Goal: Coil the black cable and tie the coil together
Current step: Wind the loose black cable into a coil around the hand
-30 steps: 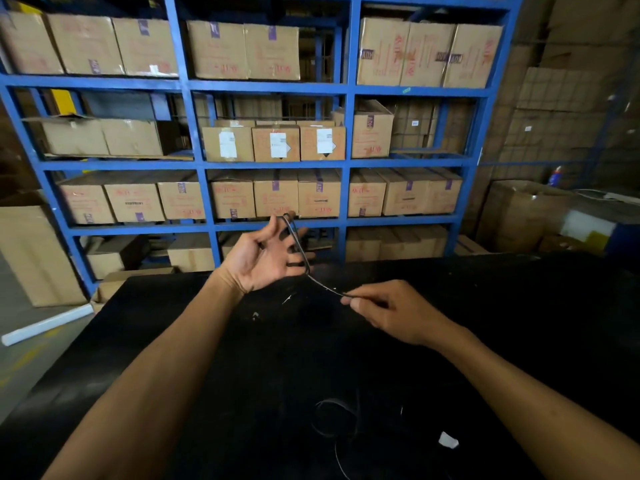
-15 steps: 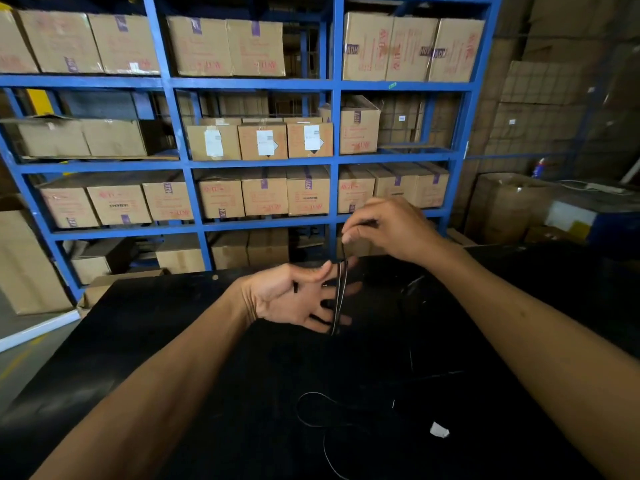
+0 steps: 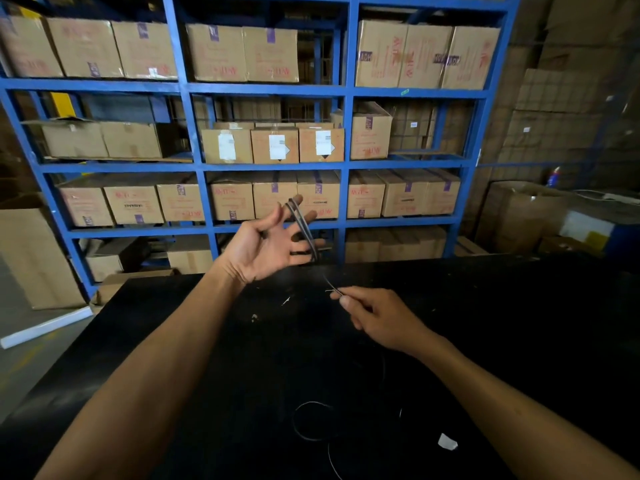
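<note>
Right hand point(image 3: 384, 317) dropped from up by the left fingertips to low over the bench point(image 3: 519, 341), pulling black cable point(image 3: 304, 230) with it; left hand point(image 3: 266, 247) rose and turned palm-up.

1 black cable. About 2 turns wrapped round the left fingers, loops standing near vertical, long axis running from the fingertips at top down past the little finger. From the loops' lower end 1 thin strand runs down and right to the right hand. Slack lies on the bench nearer the camera: 1 loose loop point(image 3: 311, 419) plus a tail toward the bottom edge; hard to trace on the dark surface.

2 bare hands. Left grip: wide open, fingers spread, nothing pinched, cable just hanging over the fingers. Right grip: closed, thumb and forefinger pinching the strand, other fingers curled in.

Both hands held above the bench, well apart, left higher and farther away.

1 small white scrap point(image 3: 447, 441) on the bench near right. A few pale specks near the middle.

Behind: 1 blue shelf rack point(image 3: 346, 161), 4 levels showing, filled with cardboard boxes point(image 3: 273, 145). More boxes stacked at right, 1 large one on the floor at left.
</note>
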Motion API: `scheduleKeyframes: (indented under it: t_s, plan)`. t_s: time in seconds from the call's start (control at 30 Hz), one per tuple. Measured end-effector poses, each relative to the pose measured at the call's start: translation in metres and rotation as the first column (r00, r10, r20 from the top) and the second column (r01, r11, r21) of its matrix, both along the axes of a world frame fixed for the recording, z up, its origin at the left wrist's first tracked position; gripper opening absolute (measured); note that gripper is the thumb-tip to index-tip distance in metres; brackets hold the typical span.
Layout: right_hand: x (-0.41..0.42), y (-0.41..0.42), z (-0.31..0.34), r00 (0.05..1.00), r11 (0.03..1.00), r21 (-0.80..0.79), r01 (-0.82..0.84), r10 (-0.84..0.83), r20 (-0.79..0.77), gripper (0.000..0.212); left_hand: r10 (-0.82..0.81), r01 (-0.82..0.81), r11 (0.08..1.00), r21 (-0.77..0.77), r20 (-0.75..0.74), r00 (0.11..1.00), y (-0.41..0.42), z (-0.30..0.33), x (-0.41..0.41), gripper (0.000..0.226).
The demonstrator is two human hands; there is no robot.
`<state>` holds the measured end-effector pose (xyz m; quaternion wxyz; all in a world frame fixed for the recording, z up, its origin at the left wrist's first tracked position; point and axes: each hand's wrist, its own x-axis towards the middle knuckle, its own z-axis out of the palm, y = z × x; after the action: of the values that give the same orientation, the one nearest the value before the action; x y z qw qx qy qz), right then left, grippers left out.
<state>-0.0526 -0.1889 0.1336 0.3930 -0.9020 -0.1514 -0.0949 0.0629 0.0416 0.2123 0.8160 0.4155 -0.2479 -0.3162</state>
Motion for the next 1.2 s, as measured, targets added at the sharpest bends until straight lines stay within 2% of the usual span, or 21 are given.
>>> scheduleKeyframes:
  t_s: [0.1,0.17,0.23,0.33,0.47,0.57,0.63,0.73,0.83,0.93,1.07,1.2]
  plan:
    - [-0.004,-0.004,0.011,1.0,0.998,-0.063,0.003,-0.004,-0.009,0.016,0.183,-0.177,0.979,0.1,-0.051,0.982,0.012,-0.017,0.014,0.043]
    - [-0.005,-0.009,0.022,1.0,0.998,-0.061,0.017,-0.018,-0.01,0.009,0.231,-0.218,0.963,0.157,-0.063,0.971,0.018,-0.031,0.02,0.032]
    - [-0.006,-0.014,0.037,0.999,0.997,-0.068,0.027,-0.025,0.023,0.004,0.242,-0.224,0.937,0.268,-0.038,0.969,0.024,-0.046,0.026,0.036]
    - [-0.003,-0.018,0.063,0.994,0.992,-0.115,0.043,-0.031,0.106,0.005,0.097,-0.083,0.903,0.421,-0.01,0.995,0.023,-0.056,0.018,0.05]
    - [0.011,-0.022,0.095,0.957,0.988,-0.112,0.102,-0.067,0.282,0.01,-0.25,0.213,0.791,0.573,-0.014,0.968,-0.003,-0.05,-0.014,0.053]
    - [0.019,-0.026,0.107,0.906,0.981,-0.12,0.155,-0.092,0.413,0.013,-0.469,0.415,0.722,0.554,-0.05,0.882,-0.02,-0.041,-0.032,0.05]
    - [0.022,-0.027,0.105,0.888,0.981,-0.095,0.171,-0.112,0.447,0.013,-0.568,0.509,0.695,0.508,-0.044,0.822,-0.026,-0.031,-0.04,0.05]
    - [0.026,-0.025,0.09,0.924,0.987,-0.008,0.158,-0.145,0.355,0.01,-0.622,0.572,0.724,0.385,0.007,0.783,-0.026,-0.018,-0.046,0.052]
    - [0.025,-0.018,0.066,0.975,0.988,0.084,0.132,-0.144,0.169,0.017,-0.584,0.566,0.801,0.196,0.051,0.81,-0.023,-0.008,-0.046,0.057]
    - [0.016,-0.006,0.038,0.996,0.984,0.155,0.087,-0.087,-0.006,0.025,-0.492,0.492,0.871,0.02,0.069,0.868,-0.022,0.001,-0.042,0.059]
    - [-0.006,0.01,0.005,0.999,0.999,0.019,-0.035,0.035,-0.004,0.021,-0.227,0.234,0.969,-0.078,0.087,0.97,-0.015,0.008,-0.029,0.054]
    - [-0.016,0.012,0.003,0.998,1.0,-0.008,-0.029,0.03,0.052,0.02,-0.002,0.002,1.0,0.009,-0.026,1.0,0.008,-0.003,-0.008,0.044]
